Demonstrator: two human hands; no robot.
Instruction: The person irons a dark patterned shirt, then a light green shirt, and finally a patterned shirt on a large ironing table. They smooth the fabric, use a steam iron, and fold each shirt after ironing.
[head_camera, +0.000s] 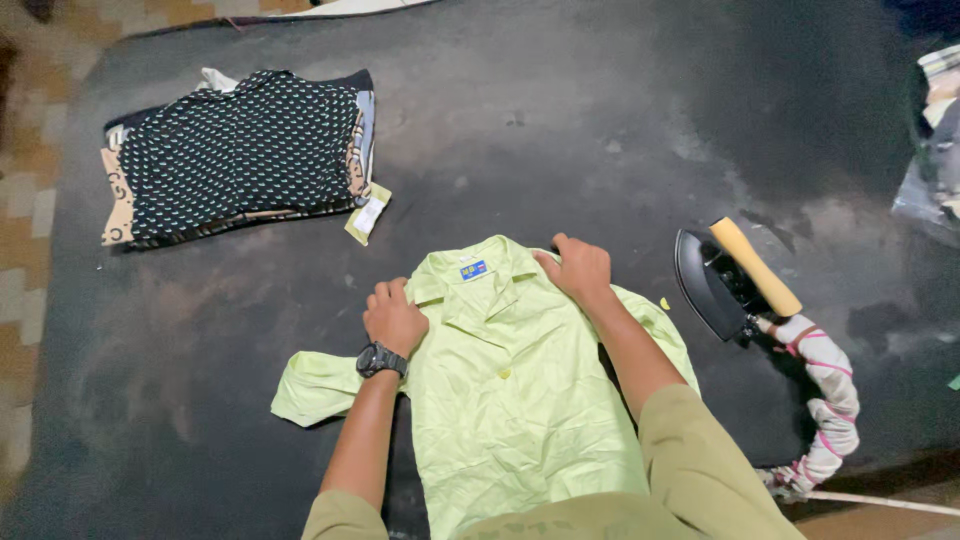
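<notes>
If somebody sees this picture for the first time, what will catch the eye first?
The light green shirt lies front up in the bottom centre of the dark table, with the left hand and right hand pressed flat near its collar. At right an iron stands on end; at upper left lies a folded black dotted garment.

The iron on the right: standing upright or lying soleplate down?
Upright: the iron rests on its heel, dark soleplate facing left toward the green shirt, handle angled up.

The person wore short olive-green sleeves (690, 450), and a chunky black watch (381, 360) sat on the left wrist.
</notes>
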